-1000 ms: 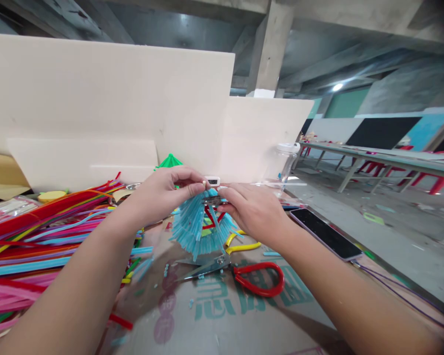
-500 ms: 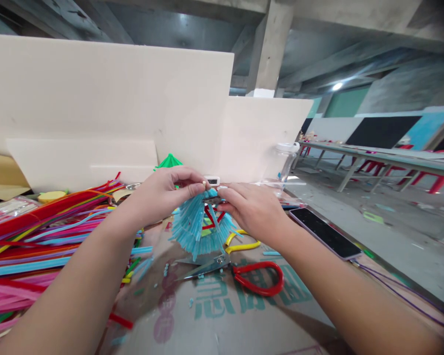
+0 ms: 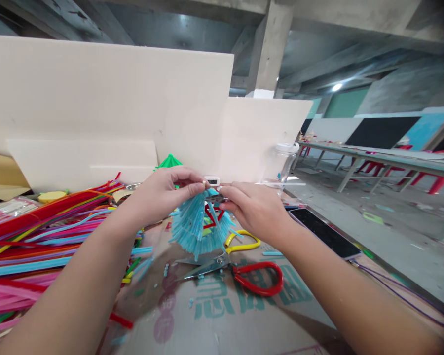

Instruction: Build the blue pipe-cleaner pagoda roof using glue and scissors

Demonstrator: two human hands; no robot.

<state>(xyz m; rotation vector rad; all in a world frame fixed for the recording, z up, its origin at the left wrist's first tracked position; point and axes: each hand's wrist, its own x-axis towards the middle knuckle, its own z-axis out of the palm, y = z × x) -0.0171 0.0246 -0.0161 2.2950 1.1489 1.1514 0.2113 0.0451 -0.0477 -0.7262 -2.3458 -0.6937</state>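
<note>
A light-blue, umbrella-shaped craft piece (image 3: 198,227) made of thin strips stands tilted between my hands, with red and yellow-green bits showing in its gap. Thumb and fingers of my left hand (image 3: 172,192) pinch it at the top, where a small pale tip pokes out. My right hand (image 3: 253,209) is closed on a small grey metal tool (image 3: 215,198), whose end lies against the upper right of the blue piece; its exact kind is mostly hidden by the fingers. Just below lie open scissors (image 3: 257,280) with red and yellow handles.
Many coloured strips (image 3: 52,246) are heaped on the left. A green umbrella-shaped piece (image 3: 170,161) stands behind my left hand. On the right are a phone (image 3: 323,231) with a cord and a clear bottle (image 3: 281,165). White boards (image 3: 107,98) rise behind the cardboard-covered table (image 3: 177,315).
My right hand and the metal tool have shifted very slightly at the upper right of the blue piece. My left hand keeps its pinch in the same place.
</note>
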